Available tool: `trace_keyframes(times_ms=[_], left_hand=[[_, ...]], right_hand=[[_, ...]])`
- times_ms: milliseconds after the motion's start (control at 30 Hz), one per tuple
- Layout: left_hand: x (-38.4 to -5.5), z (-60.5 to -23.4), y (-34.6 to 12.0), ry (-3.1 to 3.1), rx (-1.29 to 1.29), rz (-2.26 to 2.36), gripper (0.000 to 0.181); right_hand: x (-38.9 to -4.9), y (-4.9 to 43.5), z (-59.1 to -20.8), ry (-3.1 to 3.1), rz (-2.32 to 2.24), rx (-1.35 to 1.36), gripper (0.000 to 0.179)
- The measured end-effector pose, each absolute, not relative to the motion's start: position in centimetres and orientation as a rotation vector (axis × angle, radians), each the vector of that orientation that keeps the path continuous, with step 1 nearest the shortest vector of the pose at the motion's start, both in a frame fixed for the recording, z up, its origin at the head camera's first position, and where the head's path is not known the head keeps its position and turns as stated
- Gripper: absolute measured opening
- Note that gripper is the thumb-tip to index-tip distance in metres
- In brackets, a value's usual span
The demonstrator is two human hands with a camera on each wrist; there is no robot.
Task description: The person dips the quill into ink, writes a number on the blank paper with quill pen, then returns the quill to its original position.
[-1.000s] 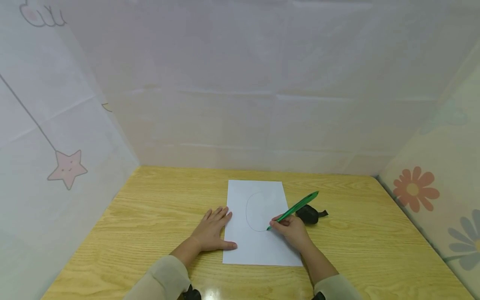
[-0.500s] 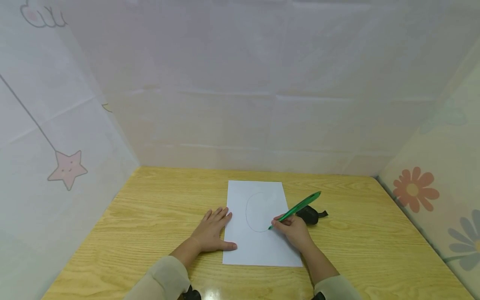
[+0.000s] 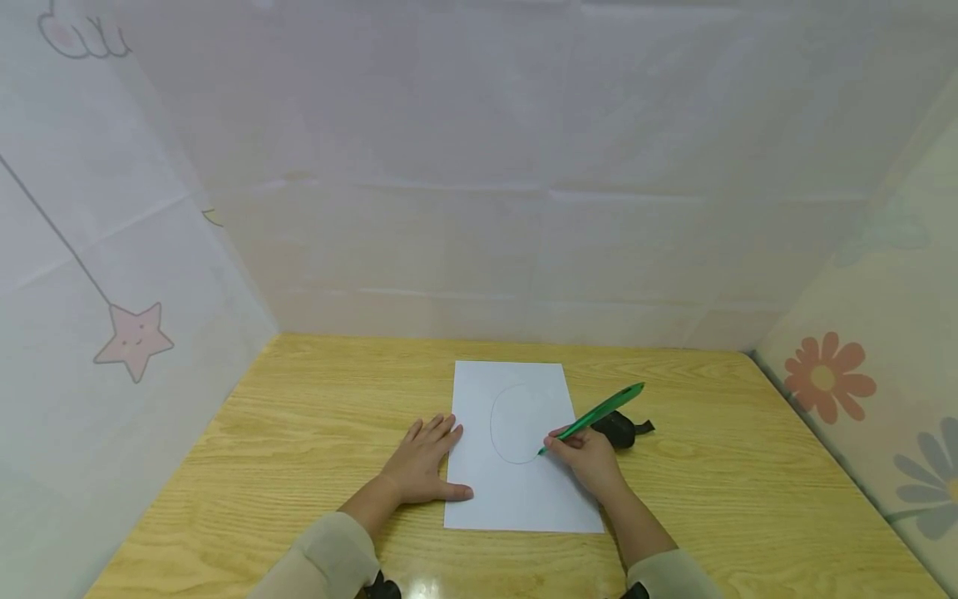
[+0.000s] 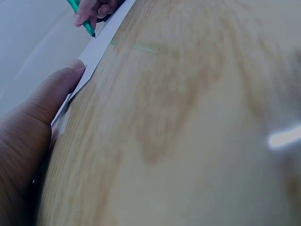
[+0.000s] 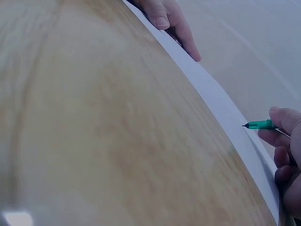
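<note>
The green pen (image 3: 600,413) has crept right along the round line (image 3: 491,426). Right fingers (image 3: 560,450) pinch it over the paper (image 3: 516,503), top leaning away rightward; left fingers (image 3: 446,442) lie spread, farther off, gripping nothing.

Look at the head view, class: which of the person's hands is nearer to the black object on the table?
Right. The right hand, gripping the green pen, is close beside the black object; the left hand is farther off, at the left edge of the paper.
</note>
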State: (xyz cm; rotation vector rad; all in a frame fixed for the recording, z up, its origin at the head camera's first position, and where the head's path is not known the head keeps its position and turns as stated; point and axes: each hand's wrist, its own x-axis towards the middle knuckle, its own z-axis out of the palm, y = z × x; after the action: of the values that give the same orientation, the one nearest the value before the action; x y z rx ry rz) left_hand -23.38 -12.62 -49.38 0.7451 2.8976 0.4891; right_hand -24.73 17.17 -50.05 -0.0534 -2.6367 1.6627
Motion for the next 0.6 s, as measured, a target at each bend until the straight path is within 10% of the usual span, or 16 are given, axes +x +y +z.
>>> trace_keyframes(times_ms=[600], left_hand=[[-23.43,-49.57,-12.71,2.903,0.753,0.495,0.103]], right_hand=[[-25.19,17.13,-50.33,-2.585,1.688,-0.112,0.027]])
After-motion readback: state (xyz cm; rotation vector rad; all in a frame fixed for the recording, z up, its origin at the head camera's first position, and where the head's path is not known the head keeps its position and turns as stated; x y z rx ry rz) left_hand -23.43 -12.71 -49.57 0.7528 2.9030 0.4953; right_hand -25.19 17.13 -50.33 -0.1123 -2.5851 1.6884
